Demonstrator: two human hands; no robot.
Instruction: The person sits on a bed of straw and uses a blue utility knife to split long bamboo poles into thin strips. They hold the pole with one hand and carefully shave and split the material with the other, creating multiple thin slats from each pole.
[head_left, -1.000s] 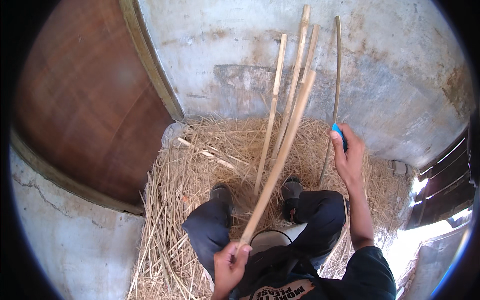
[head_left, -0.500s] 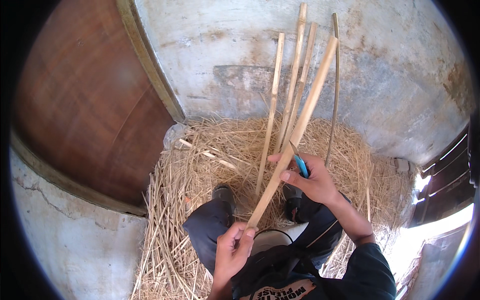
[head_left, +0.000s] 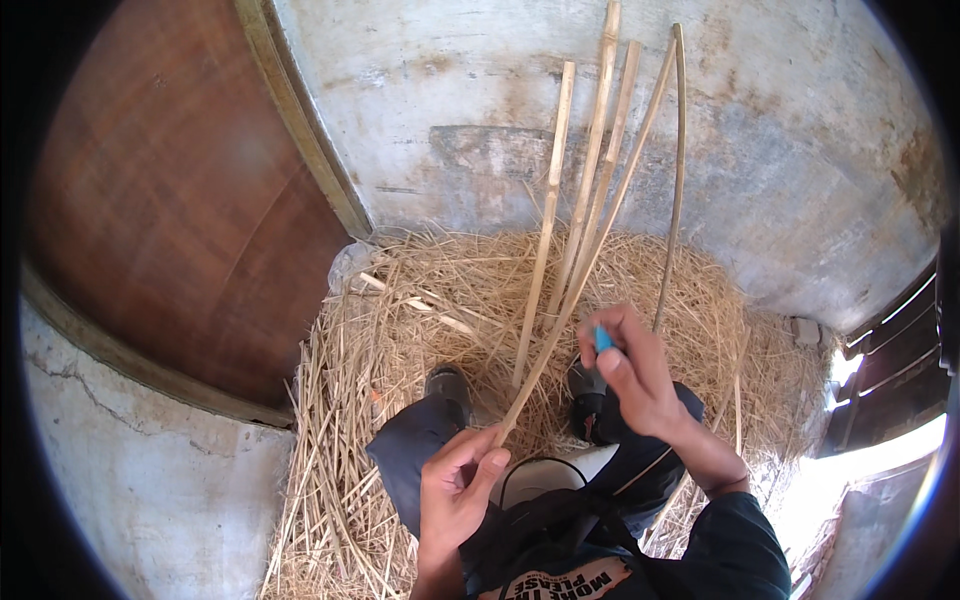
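Note:
My left hand [head_left: 455, 490] grips the lower end of a long, thin bamboo strip [head_left: 590, 250] that slants up and to the right toward the wall. My right hand [head_left: 630, 370] is closed around a small blue-handled tool [head_left: 603, 338] and rests against the strip at its middle. Several other bamboo strips [head_left: 548, 200] lean upright against the grey wall behind it. My legs in dark trousers and dark shoes [head_left: 445, 385] are stretched out below, over the straw.
A thick pile of dry straw [head_left: 400, 330] covers the floor against a grey concrete wall [head_left: 800, 150]. A brown wooden door [head_left: 170, 200] with a pale frame stands at the left. Dark slats [head_left: 890, 370] sit at the right edge.
My right hand came down from high beside the leaning strips to the middle of the held strip, carrying the blue tool. The strip now tilts further right.

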